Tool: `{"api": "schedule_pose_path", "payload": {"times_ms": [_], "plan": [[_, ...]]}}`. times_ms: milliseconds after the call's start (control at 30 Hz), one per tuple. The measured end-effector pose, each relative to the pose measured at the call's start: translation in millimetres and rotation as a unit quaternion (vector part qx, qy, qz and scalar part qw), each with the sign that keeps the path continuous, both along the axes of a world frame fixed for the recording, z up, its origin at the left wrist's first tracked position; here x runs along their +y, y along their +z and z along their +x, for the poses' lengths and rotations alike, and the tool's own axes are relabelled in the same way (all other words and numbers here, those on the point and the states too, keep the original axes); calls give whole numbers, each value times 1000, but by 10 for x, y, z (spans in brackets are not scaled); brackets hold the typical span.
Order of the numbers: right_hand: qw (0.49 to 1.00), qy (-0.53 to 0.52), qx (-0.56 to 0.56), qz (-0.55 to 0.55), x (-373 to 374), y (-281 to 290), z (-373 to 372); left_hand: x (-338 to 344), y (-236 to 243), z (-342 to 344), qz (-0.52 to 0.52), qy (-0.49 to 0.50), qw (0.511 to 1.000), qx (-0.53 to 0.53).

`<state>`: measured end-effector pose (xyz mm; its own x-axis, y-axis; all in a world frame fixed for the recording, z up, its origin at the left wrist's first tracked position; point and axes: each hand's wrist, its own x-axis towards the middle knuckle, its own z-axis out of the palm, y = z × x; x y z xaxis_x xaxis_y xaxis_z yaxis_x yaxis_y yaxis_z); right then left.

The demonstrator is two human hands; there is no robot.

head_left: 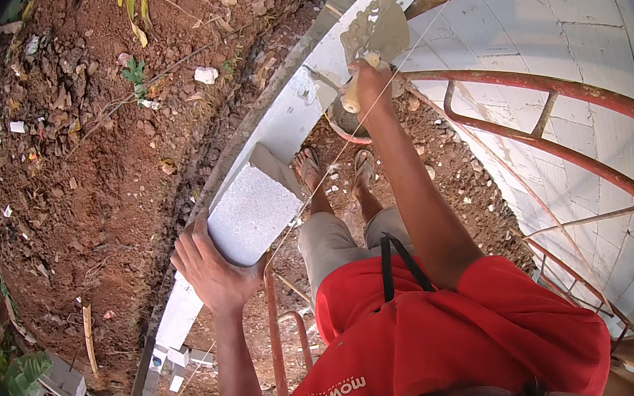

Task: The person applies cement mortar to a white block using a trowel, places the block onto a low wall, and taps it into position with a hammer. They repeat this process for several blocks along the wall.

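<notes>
A white lightweight block [253, 213] sits on top of the narrow white block wall [179, 310]. My left hand [217, 269] is wrapped round the block's near end, fingers on the far side and thumb toward me. Farther along the wall, my right hand [372, 89] grips the pale handle of a trowel [352, 97]. Grey wet mortar [378, 27] lies around the trowel's blade on the wall's far stretch, and I cannot separate blade from mortar. A smaller patch of mortar marks the wall between block and trowel.
A taut string [424, 35] runs along the wall past the block. Below my right hand stands a bucket [347, 125], partly hidden. Rusty red scaffold rails [561, 87] curve along the right, before a white block wall [584, 23]. Reddish soil [89, 189] with rubble lies left.
</notes>
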<state>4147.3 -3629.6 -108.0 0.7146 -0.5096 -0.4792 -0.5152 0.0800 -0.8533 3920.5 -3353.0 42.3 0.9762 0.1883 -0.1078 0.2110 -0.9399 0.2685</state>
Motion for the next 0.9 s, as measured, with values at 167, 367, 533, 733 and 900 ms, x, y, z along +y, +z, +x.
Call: {"api": "schedule_pose_path", "payload": {"times_ms": [167, 367, 533, 733, 900], "plan": [[996, 37, -81, 19, 391, 110, -547, -12, -13, -13, 3, 2, 1000, -16], [974, 59, -165, -145, 955, 259, -1232, -18, 7, 2, 9, -7, 1000, 0], [982, 185, 6, -48, 833, 247, -935, 11, -74, -38, 42, -26, 998, -25], [978, 198, -41, 51, 378, 100, -1056, -22, -37, -38, 34, -9, 999, 1], [976, 100, -134, 138, -693, -180, -1465, -9, -89, -49, 66, -34, 997, -38]]}}
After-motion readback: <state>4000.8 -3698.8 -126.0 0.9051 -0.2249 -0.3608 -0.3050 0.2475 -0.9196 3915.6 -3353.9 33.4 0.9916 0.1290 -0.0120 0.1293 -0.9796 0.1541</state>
